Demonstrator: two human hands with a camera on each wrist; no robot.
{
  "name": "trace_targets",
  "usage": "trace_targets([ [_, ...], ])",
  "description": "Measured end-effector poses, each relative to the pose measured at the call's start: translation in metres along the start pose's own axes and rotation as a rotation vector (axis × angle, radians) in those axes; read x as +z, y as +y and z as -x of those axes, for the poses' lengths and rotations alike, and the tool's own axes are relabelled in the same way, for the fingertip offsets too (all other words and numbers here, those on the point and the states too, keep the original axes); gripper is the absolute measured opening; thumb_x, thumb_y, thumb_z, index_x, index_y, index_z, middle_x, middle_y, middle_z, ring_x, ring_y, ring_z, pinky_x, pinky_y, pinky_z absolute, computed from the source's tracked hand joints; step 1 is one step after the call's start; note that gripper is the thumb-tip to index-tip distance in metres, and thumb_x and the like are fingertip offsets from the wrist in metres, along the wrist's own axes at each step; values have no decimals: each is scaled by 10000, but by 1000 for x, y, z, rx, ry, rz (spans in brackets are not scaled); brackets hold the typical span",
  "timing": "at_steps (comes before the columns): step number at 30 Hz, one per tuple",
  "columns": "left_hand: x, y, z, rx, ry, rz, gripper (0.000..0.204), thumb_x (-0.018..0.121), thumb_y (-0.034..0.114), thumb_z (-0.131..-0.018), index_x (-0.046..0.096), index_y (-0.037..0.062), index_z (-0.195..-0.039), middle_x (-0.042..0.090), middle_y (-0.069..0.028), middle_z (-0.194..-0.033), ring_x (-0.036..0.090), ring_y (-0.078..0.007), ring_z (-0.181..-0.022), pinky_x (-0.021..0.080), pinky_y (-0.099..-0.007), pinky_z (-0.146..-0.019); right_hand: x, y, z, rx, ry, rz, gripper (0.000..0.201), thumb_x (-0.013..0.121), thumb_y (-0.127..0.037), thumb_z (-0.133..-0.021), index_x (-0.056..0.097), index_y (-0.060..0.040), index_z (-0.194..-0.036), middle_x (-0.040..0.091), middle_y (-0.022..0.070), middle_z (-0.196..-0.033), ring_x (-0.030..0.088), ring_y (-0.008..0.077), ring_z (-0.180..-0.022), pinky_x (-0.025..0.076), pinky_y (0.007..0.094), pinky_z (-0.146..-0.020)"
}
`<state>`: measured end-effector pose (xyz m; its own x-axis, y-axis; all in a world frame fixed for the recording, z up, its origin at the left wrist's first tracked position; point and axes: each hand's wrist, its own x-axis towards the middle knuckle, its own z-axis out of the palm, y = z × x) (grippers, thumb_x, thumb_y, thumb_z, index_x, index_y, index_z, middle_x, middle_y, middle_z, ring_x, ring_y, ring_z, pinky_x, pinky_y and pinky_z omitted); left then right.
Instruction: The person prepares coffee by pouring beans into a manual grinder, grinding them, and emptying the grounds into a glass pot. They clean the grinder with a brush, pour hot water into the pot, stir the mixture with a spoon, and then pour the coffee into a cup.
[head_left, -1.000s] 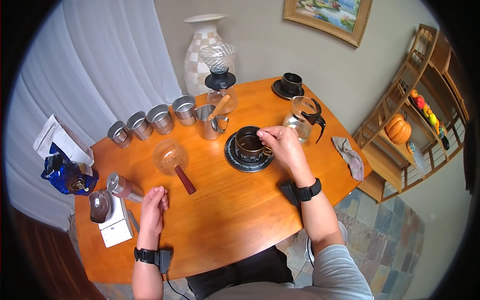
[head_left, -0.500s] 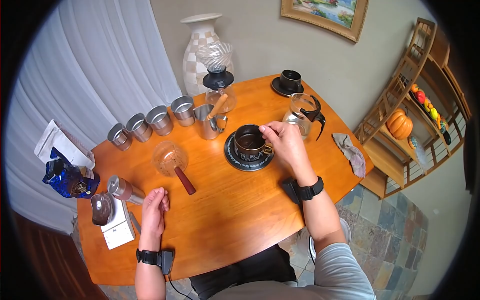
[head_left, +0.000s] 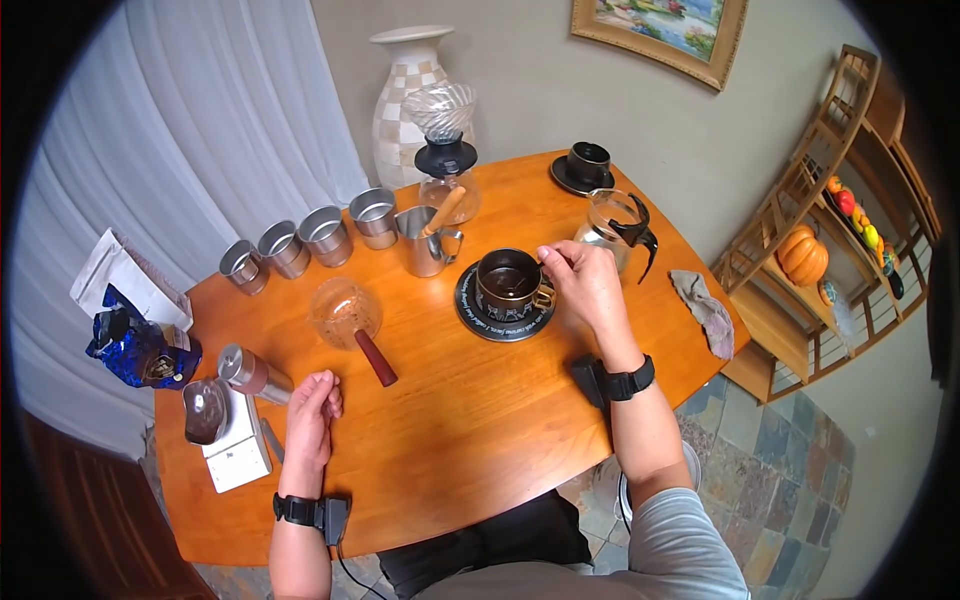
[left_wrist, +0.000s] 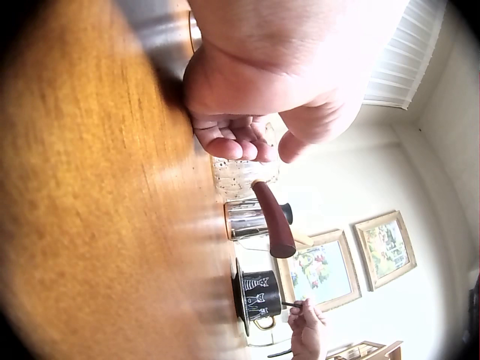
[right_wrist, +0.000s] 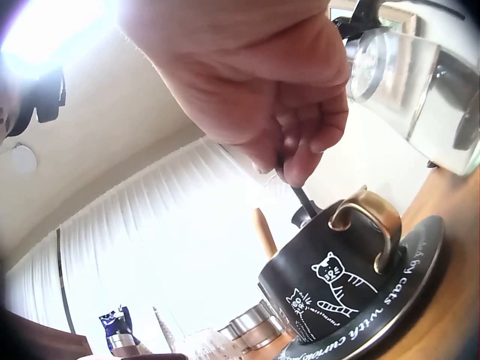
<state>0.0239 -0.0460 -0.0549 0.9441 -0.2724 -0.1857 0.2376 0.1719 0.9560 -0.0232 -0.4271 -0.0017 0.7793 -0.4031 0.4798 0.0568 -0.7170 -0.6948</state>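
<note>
My right hand pinches a thin black handle between thumb and fingertips, above the right side of a black cup. The handle slants down into the cup, where its lower end is hidden. White cat drawings and a gold handle mark the cup, which holds dark liquid. Under it lies a black saucer with white lettering. My left hand rests on the table's left part, fingers loosely curled and holding nothing. Beyond it stands a clear glass bowl with a dark red handle.
A glass carafe stands right behind my right hand, with a grey cloth nearby. Behind the cup are a steel pitcher and a glass dripper. Several steel cups line the back left; a grinder and white scale sit left.
The right hand has shifted slightly rightward relative to the cup, still pinching the black handle. The left hand has stayed in place. The head view has swayed slightly.
</note>
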Motion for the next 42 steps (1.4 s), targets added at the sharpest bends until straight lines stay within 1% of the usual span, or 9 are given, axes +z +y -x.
trace_targets([
  [3, 0, 0, 0, 1, -4, -2, 192, 561, 242, -982, 550, 75, -887, 470, 29, -661, 435, -86, -605, 350, -221, -569, -4, -5, 0, 40, -40, -22, 269, 661, -231, -899, 712, 33, -896, 678, 145, -693, 655, 223, -615, 507, 336, -600],
  [8, 0, 0, 0, -1, 2, -11, 192, 562, 246, -982, 551, 80, -887, 470, 31, -662, 434, -84, -604, 350, -219, -570, 3, -1, 1, 153, -180, -284, 254, 653, -209, -915, 712, 35, -951, 673, 80, -675, 618, 119, -604, 497, 268, -588],
  [15, 1, 2, 1, -5, 3, -14, 202, 555, 246, -987, 550, 71, -888, 469, 30, -664, 433, -84, -611, 353, -220, -572, 6, 3, 1, 64, -226, -247, 208, 642, -128, -900, 699, 55, -980, 704, 109, -745, 661, 143, -652, 515, 269, -619],
  [18, 0, 1, 1, -1, 5, -21, 200, 550, 243, -989, 553, 68, -893, 467, 29, -666, 433, -84, -615, 355, -218, -573, 8, 5, 1, 59, -179, -259, 188, 636, -112, -892, 696, 49, -970, 706, 136, -764, 681, 184, -669, 526, 297, -635],
  [20, 0, 1, 1, 1, 11, -20, 198, 549, 241, -990, 555, 67, -896, 466, 29, -666, 433, -84, -617, 356, -217, -573, 6, 4, 1, -1, -95, -160, 172, 637, -114, -891, 692, 41, -940, 696, 155, -759, 682, 224, -670, 527, 323, -636],
  [23, 0, 1, 1, 4, 2, 2, 195, 555, 240, -987, 562, 68, -895, 502, 32, -689, 443, -62, -609, 352, -198, -568, -2, -4, 1, -7, -89, -54, 170, 646, -126, -886, 686, 35, -923, 685, 160, -744, 677, 250, -666, 521, 334, -628],
  [31, -2, -1, -1, 1, -10, -23, 201, 540, 245, -994, 554, 69, -898, 470, 29, -683, 426, -84, -620, 350, -216, -573, 1, -6, 1, 10, -119, -123, 194, 641, -146, -906, 677, 45, -892, 672, 121, -688, 647, 177, -609, 506, 304, -599],
  [37, 0, 1, 0, -6, -1, -18, 192, 545, 236, -992, 555, 71, -895, 475, 31, -678, 428, -83, -616, 350, -217, -573, -2, -11, 1, 40, -48, -62, 206, 628, -147, -923, 654, 52, -877, 655, 104, -648, 633, 152, -584, 502, 282, -573],
  [42, 0, 0, -1, -2, -3, 6, 193, 564, 233, -984, 557, 75, -873, 501, 35, -670, 443, -58, -599, 354, -198, -562, 1, -12, 1, 75, -138, -171, 209, 607, -155, -944, 645, 45, -896, 654, 86, -650, 637, 124, -599, 505, 265, -576],
])
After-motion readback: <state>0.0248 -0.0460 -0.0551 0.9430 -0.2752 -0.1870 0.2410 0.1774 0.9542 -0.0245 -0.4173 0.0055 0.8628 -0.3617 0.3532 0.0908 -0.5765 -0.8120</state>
